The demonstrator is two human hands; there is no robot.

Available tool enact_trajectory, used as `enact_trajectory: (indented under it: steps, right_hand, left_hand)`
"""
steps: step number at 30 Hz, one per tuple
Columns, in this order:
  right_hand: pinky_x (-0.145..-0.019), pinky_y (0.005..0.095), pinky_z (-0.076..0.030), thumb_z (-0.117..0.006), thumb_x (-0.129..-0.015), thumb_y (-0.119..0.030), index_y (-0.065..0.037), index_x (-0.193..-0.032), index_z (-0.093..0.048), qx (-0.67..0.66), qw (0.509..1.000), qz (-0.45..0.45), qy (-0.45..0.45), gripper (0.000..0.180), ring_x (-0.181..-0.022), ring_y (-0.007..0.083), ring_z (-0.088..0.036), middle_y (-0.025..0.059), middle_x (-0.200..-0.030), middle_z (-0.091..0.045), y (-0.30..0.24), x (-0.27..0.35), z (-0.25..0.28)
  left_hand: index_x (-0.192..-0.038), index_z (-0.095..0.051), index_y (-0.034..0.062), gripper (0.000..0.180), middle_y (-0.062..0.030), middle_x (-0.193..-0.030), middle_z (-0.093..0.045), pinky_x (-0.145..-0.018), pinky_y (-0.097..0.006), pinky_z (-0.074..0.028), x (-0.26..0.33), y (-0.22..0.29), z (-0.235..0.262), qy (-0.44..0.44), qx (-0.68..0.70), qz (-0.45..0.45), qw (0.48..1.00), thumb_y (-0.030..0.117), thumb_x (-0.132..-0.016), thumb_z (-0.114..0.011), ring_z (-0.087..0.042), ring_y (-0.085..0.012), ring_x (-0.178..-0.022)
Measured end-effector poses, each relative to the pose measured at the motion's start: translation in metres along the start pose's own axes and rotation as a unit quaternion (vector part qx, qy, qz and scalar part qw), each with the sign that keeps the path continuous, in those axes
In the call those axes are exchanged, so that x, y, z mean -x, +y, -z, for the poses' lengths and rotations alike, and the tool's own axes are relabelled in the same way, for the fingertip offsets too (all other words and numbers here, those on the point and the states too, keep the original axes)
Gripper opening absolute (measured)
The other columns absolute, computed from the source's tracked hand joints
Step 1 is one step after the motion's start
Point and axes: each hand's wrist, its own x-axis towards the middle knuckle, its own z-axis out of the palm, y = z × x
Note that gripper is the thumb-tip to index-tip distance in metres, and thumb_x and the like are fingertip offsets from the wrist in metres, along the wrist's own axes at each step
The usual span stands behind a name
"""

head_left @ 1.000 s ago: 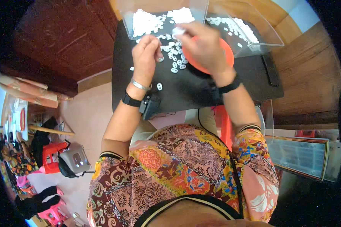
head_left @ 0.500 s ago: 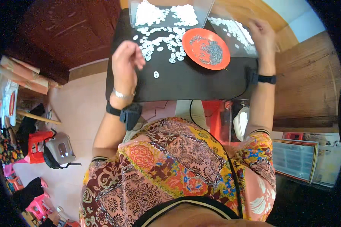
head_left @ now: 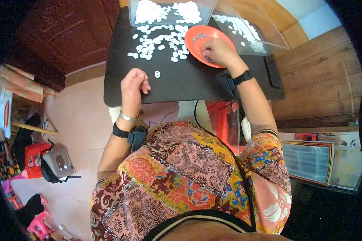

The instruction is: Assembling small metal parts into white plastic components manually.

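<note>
My right hand [head_left: 220,51] reaches into a round orange dish [head_left: 192,43], its fingers drawn together over a heap of small grey metal pieces [head_left: 199,37] that look like screws. Its fingertips are partly hidden, so what they pinch does not show. Near the front left of the dark table, my left hand [head_left: 135,82] has its fingers curled in; anything inside them is too small to make out. One white oval piece with two holes [head_left: 157,74] lies alone just right of that hand. Several more such white pieces [head_left: 148,45] are scattered farther back.
At the back stands a clear bin [head_left: 171,24] with white pieces heaped inside. A second clear tray [head_left: 265,45] with white pieces sits at the right. A dark flat bar [head_left: 272,72] lies on the table's right side. Below the table is a red stool [head_left: 225,120].
My right hand has moved left and nearer, from over the right tray into the orange dish. My left hand has come down closer to the table's front edge, its fingers more curled.
</note>
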Motion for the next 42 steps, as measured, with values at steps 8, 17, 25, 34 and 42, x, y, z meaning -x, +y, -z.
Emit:
enact_trajectory:
  steps: [8, 17, 25, 34, 42]
  right_hand:
    - [-0.063, 0.0375, -0.046, -0.063, -0.073, -0.012, -0.006, -0.076, -0.064, 0.034, 0.999, -0.018, -0.002, 0.008, -0.071, 0.0269, -0.060, 0.0115, -0.077, -0.063, -0.023, -0.006, 0.003]
    - [-0.065, 0.0473, -0.045, -0.055, -0.078, -0.019, -0.004, -0.078, -0.061, 0.037, 0.999, -0.021, -0.010, 0.016, -0.075, 0.0370, -0.059, 0.0188, -0.077, -0.062, -0.024, -0.008, -0.001]
    - [-0.061, 0.0371, -0.045, -0.052, -0.079, -0.009, -0.004, -0.078, -0.055, 0.014, 0.998, -0.015, 0.052, 0.005, -0.065, 0.0259, -0.059, 0.0124, -0.070, -0.060, -0.008, -0.008, -0.008]
    - [-0.069, 0.0335, -0.049, -0.062, -0.080, -0.015, -0.005, -0.091, -0.064, -0.044, 0.994, -0.074, 0.062, 0.015, -0.073, 0.0239, -0.062, 0.0108, -0.077, -0.064, -0.030, -0.005, 0.018]
    - [-0.075, 0.0376, -0.048, -0.059, -0.081, -0.018, -0.009, -0.097, -0.066, 0.012, 0.991, 0.118, 0.061, 0.020, -0.085, 0.0292, -0.061, 0.0130, -0.092, -0.063, -0.087, -0.068, 0.008]
  left_hand:
    - [-0.078, -0.052, 0.0058, 0.018, -0.0004, -0.064, -0.050, -0.050, -0.020, -0.037, 0.001, -0.003, 0.001, -0.007, -0.034, -0.011, 0.999, 0.018, -0.090, -0.046, -0.049, -0.0081, -0.056]
    - [-0.076, -0.053, 0.0050, 0.017, 0.0015, -0.066, -0.050, -0.050, -0.019, -0.036, 0.003, 0.004, -0.003, 0.011, -0.019, 0.001, 1.000, 0.013, -0.089, -0.046, -0.046, -0.0047, -0.055]
    - [-0.075, -0.054, 0.0039, 0.018, 0.0007, -0.060, -0.050, -0.048, -0.019, -0.035, 0.001, -0.002, 0.001, -0.002, -0.013, -0.024, 1.000, 0.013, -0.088, -0.046, -0.045, -0.0050, -0.052]
    - [-0.076, -0.053, 0.0049, 0.018, -0.0002, -0.062, -0.051, -0.049, -0.020, -0.036, 0.004, -0.003, 0.003, -0.004, -0.049, -0.006, 0.999, 0.015, -0.089, -0.046, -0.048, -0.0072, -0.055]
    - [-0.075, -0.056, 0.0048, 0.015, 0.0025, -0.061, -0.050, -0.047, -0.018, -0.036, 0.004, 0.002, 0.002, -0.007, -0.022, 0.008, 1.000, 0.013, -0.086, -0.051, -0.048, -0.0041, -0.054]
